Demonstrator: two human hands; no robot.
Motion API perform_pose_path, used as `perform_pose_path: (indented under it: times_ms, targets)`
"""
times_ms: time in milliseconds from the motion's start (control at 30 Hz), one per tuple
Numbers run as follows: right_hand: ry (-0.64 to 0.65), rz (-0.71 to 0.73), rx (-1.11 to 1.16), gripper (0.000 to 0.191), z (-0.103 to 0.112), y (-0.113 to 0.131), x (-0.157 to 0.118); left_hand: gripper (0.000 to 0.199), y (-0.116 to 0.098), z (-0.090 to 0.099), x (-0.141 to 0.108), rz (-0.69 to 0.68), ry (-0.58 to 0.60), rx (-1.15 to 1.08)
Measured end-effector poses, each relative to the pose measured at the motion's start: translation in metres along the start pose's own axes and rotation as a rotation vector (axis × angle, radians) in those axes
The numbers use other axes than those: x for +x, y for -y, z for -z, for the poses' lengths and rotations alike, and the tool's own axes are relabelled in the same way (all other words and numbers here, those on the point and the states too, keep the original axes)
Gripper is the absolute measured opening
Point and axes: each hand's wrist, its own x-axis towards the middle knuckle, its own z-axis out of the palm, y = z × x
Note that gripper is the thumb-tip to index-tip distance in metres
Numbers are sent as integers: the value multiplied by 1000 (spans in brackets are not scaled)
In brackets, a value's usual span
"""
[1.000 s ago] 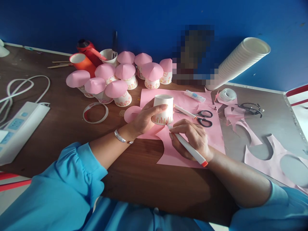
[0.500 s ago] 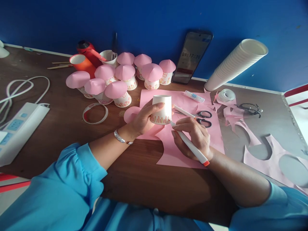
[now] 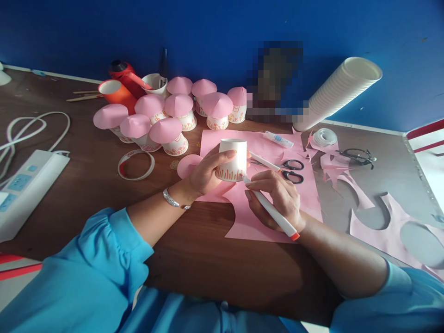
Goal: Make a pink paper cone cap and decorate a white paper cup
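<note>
My left hand is closed round a white paper cup, held upside down above the pink paper. Short red and green strokes run along the cup's rim. In my right hand is a white marker pen with an orange-red end, its tip at the cup's lower edge. Just behind my right hand lie scissors with black handles and a second white pen or cap. Beneath both hands spreads a sheet of pink paper. A pink paper disc lies by my left hand.
Several decorated cups with pink cone roofs stand at the back left. A stack of paper cups leans on the blue wall. Tape, glasses and pink scraps lie right; a power strip lies left.
The marker tip has shifted very slightly left along the cup's edge. Both hands keep their holds; the whole view has moved a little.
</note>
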Motion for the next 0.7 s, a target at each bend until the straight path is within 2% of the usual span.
perform_pose_path:
  times_ms: [100, 700]
  targets:
    - [2, -3, -5, 19, 0, 0, 0, 35, 0, 1, 0, 72, 83, -71]
    - [-6, 1, 29, 20, -3, 2, -1, 40, -4, -3, 0, 111, 7, -88]
